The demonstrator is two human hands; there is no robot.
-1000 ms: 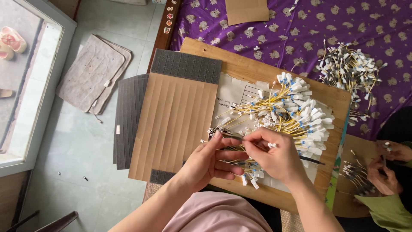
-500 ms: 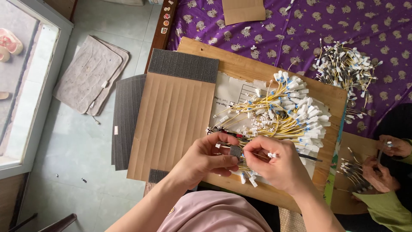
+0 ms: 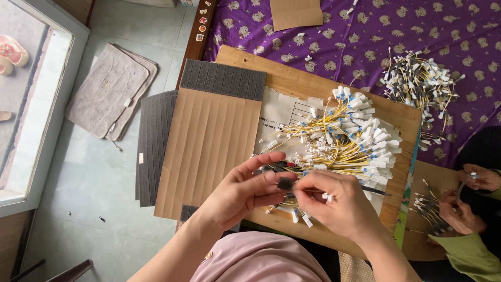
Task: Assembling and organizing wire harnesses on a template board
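Over the near edge of a wooden board point(image 3: 292, 82), my left hand point(image 3: 245, 193) pinches a small dark connector piece point(image 3: 285, 184) between thumb and fingers. Meeting it from the right, my right hand point(image 3: 334, 201) holds a thin wire with a small white plug point(image 3: 327, 197) at its end. Just beyond both hands a large pile of yellow wires with white and blue connectors point(image 3: 349, 138) lies on the board. Several loose white plugs point(image 3: 301, 218) rest under my hands.
A ribbed cardboard sheet point(image 3: 209, 146) and dark foam strips point(image 3: 223, 79) cover the board's left part. A second wire bundle point(image 3: 420, 86) lies on the purple patterned cloth point(image 3: 344, 31). Another person's hands point(image 3: 464, 201) handle wires at the right. A grey mat point(image 3: 109, 91) lies on the floor.
My hands have shifted slightly toward me and closer together, the left now pinching the dark piece against the right hand's wire. The other person's hands moved a little.
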